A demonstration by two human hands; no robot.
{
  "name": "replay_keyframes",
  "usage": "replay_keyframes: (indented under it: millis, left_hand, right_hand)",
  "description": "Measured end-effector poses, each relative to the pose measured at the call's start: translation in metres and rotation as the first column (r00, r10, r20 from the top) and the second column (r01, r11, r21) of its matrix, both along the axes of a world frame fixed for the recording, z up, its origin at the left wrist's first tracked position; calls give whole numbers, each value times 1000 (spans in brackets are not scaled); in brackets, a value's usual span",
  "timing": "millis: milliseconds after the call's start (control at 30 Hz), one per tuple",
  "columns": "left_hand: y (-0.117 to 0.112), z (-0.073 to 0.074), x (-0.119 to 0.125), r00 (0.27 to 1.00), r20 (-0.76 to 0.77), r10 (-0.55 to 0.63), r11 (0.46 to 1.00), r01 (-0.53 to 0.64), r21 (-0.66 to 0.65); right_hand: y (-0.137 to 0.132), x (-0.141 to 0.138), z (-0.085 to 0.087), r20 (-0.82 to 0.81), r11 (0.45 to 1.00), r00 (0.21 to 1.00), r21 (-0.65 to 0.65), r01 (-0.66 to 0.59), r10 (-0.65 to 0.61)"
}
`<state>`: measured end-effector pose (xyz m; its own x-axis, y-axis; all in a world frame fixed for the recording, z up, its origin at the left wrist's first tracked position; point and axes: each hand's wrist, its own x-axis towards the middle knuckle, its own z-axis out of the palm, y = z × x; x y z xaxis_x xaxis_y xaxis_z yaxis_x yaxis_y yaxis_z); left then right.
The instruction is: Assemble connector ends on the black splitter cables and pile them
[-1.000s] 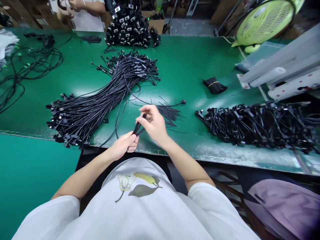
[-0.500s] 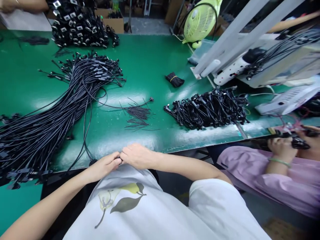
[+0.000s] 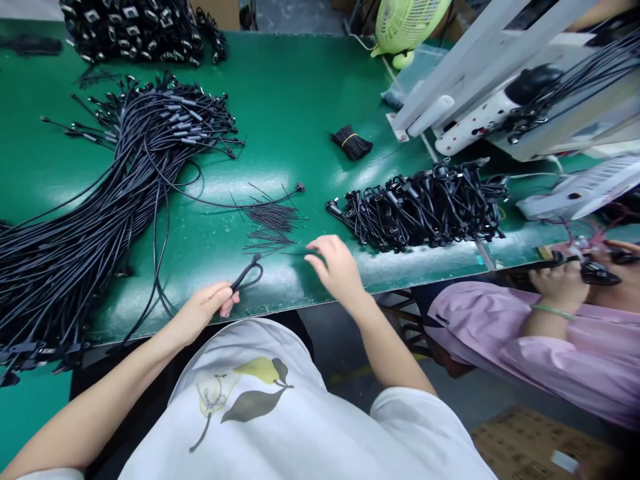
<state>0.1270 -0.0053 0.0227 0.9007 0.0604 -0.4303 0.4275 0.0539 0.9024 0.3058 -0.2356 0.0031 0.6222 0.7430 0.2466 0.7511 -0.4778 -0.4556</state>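
My left hand [image 3: 204,308] is closed on a folded black cable [image 3: 247,274] at the near edge of the green table [image 3: 295,87]; the cable's loop sticks out to the right of my fingers. My right hand [image 3: 337,267] hovers over the table with fingers apart and nothing in it, just right of a small heap of thin black ties [image 3: 273,223]. A large bundle of loose black cables [image 3: 125,167] fans across the table's left side.
A pile of coiled black cables [image 3: 425,207] lies right of my right hand. A small banded tie bundle [image 3: 351,142] sits further back, more cables [image 3: 135,27] at the far left, a green fan [image 3: 405,23] behind. A person in pink [image 3: 550,333] works at the right.
My hands, joined at my chest half a second ago, have parted. The left now holds the folded cable out over the table edge and the right has reached forward toward the ties.
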Motion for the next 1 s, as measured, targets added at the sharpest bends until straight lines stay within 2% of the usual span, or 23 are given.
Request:
replay_keyframes:
  millis: [33,67,167,233,300,367,467,533,567,633,700,767,833,900,967,1000]
  left_hand:
    - [-1,0,3,998,13,58,997,-57,-59]
    - [-2,0,5,995,18,97,989,-95,-116]
    - [-9,1,11,988,8,157,958,-150,-244]
    - [-13,2,11,981,-6,193,938,-186,-292]
    - [-17,2,10,975,-10,224,920,-215,-327]
    - [-20,2,9,973,-4,229,911,-216,-352]
    - [-25,0,10,974,12,227,904,-206,-375]
    - [-25,-1,11,965,20,263,895,-236,-377]
    - [-24,-3,11,957,25,290,892,-261,-370]
    - [-19,-5,10,940,38,338,888,-305,-345]
    - [-14,-8,7,927,70,369,888,-329,-321]
    - [-9,-10,4,910,124,396,887,-345,-306]
    - [-6,-11,2,892,171,418,885,-357,-299]
    - [-4,-11,1,887,204,414,894,-355,-272]
    - [0,-11,1,895,241,376,925,-349,-151]
    - [2,-12,1,900,262,348,936,-351,-39]
  right_hand:
    - [-8,12,-7,-14,995,997,-55,78,-79]
    - [-14,21,-14,-21,987,995,-124,99,-102]
    - [-24,33,-26,-47,960,998,-279,16,-31]
    - [-25,28,-23,-93,960,995,-280,-6,-21]
    - [-21,15,-15,-236,983,970,-181,12,-55]
    - [-9,-4,-8,-483,997,874,5,75,-63]
    - [25,-36,-3,-763,954,638,258,156,102]
    - [50,-54,-3,-800,930,561,341,138,210]
    - [62,-60,-3,-786,925,572,362,118,234]
    - [79,-69,-2,-681,918,692,392,67,240]
    - [88,-73,-1,-477,909,843,415,-33,248]
    - [93,-74,0,-252,897,924,408,-170,289]
    - [95,-74,1,-62,895,948,354,-273,314]
    - [97,-74,5,117,913,945,246,-326,306]
    - [99,-72,12,308,934,907,121,-337,288]
    - [101,-71,16,403,936,867,63,-346,293]
